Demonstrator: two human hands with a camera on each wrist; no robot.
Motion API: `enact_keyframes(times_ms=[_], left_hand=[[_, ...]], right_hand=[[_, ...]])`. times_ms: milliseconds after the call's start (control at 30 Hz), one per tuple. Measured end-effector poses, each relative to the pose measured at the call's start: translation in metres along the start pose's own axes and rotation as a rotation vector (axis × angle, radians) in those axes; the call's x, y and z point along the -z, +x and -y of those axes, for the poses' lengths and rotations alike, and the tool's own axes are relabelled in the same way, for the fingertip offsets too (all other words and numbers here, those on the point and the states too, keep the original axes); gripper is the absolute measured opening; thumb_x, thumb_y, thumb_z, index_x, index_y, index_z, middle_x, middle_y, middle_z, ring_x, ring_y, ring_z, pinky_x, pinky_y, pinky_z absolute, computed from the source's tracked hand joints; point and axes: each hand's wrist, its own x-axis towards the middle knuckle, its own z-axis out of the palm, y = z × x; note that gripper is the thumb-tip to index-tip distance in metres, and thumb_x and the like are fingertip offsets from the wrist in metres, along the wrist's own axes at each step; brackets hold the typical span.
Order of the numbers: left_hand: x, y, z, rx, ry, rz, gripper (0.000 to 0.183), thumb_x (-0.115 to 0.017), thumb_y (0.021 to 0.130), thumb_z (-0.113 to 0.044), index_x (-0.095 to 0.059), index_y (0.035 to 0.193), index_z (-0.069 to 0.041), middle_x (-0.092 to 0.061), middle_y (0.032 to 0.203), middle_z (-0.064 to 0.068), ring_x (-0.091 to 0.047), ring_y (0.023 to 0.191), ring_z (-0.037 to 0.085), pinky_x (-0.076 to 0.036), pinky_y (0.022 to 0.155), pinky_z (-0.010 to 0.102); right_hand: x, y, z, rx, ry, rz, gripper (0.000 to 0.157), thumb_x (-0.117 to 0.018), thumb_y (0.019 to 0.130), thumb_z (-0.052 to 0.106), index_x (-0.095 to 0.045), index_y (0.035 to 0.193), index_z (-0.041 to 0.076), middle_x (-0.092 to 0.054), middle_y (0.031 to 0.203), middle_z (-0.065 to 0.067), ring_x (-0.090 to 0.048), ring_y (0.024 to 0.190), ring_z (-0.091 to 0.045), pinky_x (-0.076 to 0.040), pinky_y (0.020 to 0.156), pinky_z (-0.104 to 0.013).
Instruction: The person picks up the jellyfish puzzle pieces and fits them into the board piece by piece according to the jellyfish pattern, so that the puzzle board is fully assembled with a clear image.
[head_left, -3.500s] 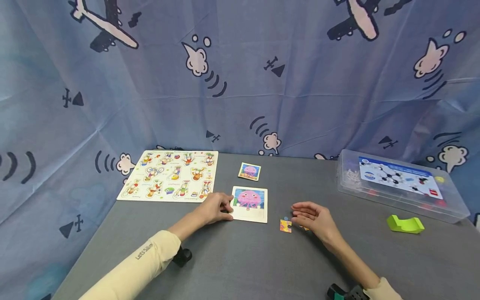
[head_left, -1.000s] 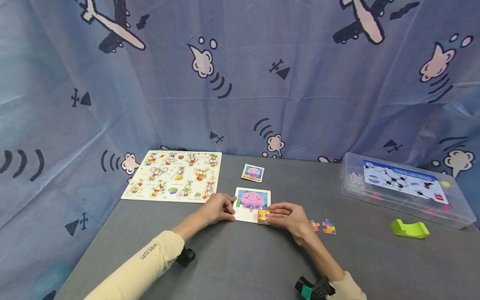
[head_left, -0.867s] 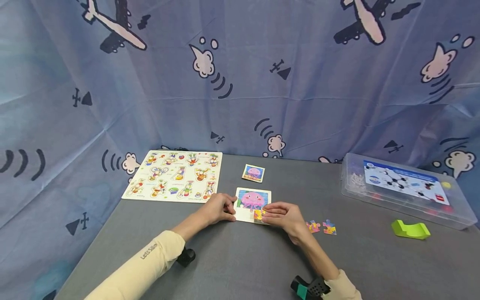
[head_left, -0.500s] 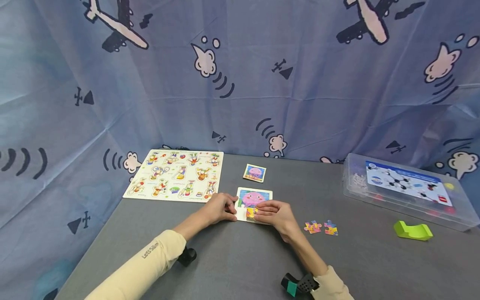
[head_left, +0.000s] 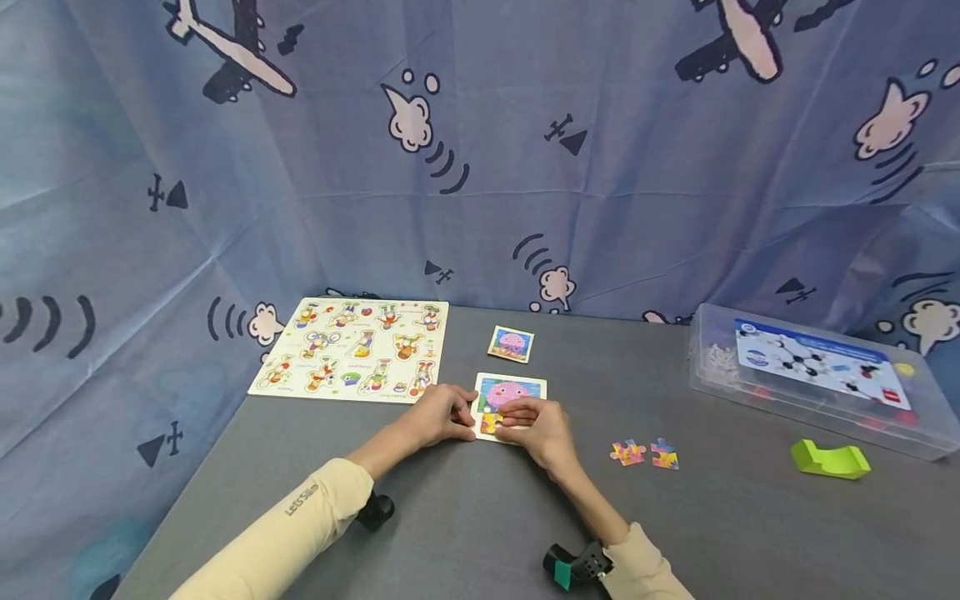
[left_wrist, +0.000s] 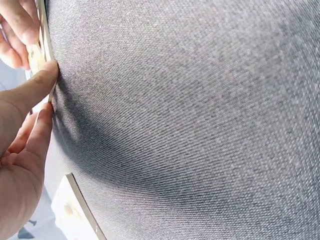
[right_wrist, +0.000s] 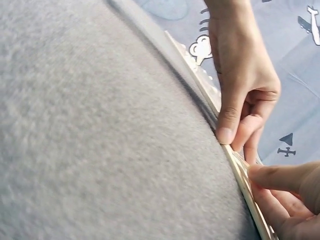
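A small square jigsaw board (head_left: 544, 390) lies on the table, its upper half filled with a pink octopus picture. My left hand (head_left: 442, 414) grips the board's left edge between thumb and fingers; the left wrist view has its thumb (left_wrist: 42, 77) on that edge. With thumb and fingers, my right hand (head_left: 542, 433) pinches a yellow jigsaw piece (head_left: 491, 423) at the board's lower left and covers much of the lower right. To the right lie two loose jigsaw pieces, one pinkish (head_left: 628, 452) and one blue and yellow (head_left: 665, 455).
Behind the board lies a small octopus picture card (head_left: 512, 343). A large animal puzzle board (head_left: 360, 350) is at the back left. On the right are a clear plastic box (head_left: 817, 367) and a green curved block (head_left: 830, 459). A patterned curtain (head_left: 480, 150) hangs behind the table.
My right hand picked up the yellow piece from the table, brought it to the board's lower right and slid it left to the lower left. The left hand stayed on the board's edge.
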Motion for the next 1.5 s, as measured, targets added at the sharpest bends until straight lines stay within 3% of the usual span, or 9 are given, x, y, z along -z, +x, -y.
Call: enact_keyframes(times_ms=[233,433,667,967,1100,1500], left_hand=[[0.000,0.000,0.000,-0.021,0.014,-0.006,0.014,-0.086,0.067,-0.007,-0.072,0.069,-0.004,-0.065,0.116,0.020,-0.062,0.110,0.029,-0.050,0.080,0.032],[0.000,0.000,0.001,-0.036,0.004,-0.009,0.015,-0.086,0.067,-0.006,-0.071,0.067,-0.004,-0.066,0.114,0.020,-0.062,0.111,0.029,-0.050,0.083,0.035],[0.000,-0.001,0.002,-0.044,-0.008,-0.008,0.015,-0.085,0.068,-0.006,-0.071,0.068,-0.002,-0.066,0.113,0.021,-0.062,0.110,0.031,-0.050,0.084,0.036],[0.001,-0.001,0.001,-0.038,-0.018,-0.007,0.014,-0.085,0.069,-0.006,-0.072,0.069,-0.002,-0.066,0.114,0.022,-0.063,0.109,0.030,-0.050,0.082,0.033],[0.000,0.000,0.001,-0.038,-0.004,-0.010,0.014,-0.085,0.068,-0.007,-0.072,0.069,-0.002,-0.066,0.114,0.020,-0.063,0.109,0.029,-0.050,0.081,0.029],[0.000,0.000,0.002,-0.032,-0.001,-0.013,0.014,-0.085,0.068,-0.007,-0.072,0.068,-0.003,-0.067,0.112,0.019,-0.062,0.110,0.029,-0.050,0.085,0.036]], right_hand=[[-0.007,0.000,0.001,0.139,-0.234,-0.050,0.025,-0.081,0.063,-0.011,-0.072,0.086,-0.004,-0.072,0.075,-0.013,-0.070,0.068,-0.021,-0.052,0.062,-0.021],[-0.010,0.001,0.005,0.169,-0.318,-0.032,0.025,-0.082,0.061,-0.009,-0.073,0.084,-0.002,-0.071,0.073,-0.009,-0.067,0.066,-0.014,-0.050,0.060,-0.022],[-0.008,0.002,0.006,0.135,-0.271,-0.014,0.027,-0.081,0.061,-0.012,-0.072,0.085,-0.004,-0.072,0.076,-0.012,-0.069,0.066,-0.019,-0.052,0.059,-0.023],[-0.014,0.008,0.005,0.137,-0.084,0.000,0.028,-0.074,0.062,-0.024,-0.067,0.086,-0.011,-0.069,0.078,-0.022,-0.070,0.073,-0.032,-0.055,0.064,-0.028],[-0.017,0.010,0.004,0.120,-0.089,-0.004,0.028,-0.074,0.062,-0.025,-0.067,0.084,-0.011,-0.069,0.076,-0.021,-0.070,0.071,-0.031,-0.055,0.062,-0.026],[-0.020,0.010,0.006,0.164,-0.144,0.026,0.029,-0.077,0.061,-0.022,-0.066,0.085,-0.009,-0.069,0.081,-0.019,-0.070,0.078,-0.028,-0.055,0.068,-0.027]])
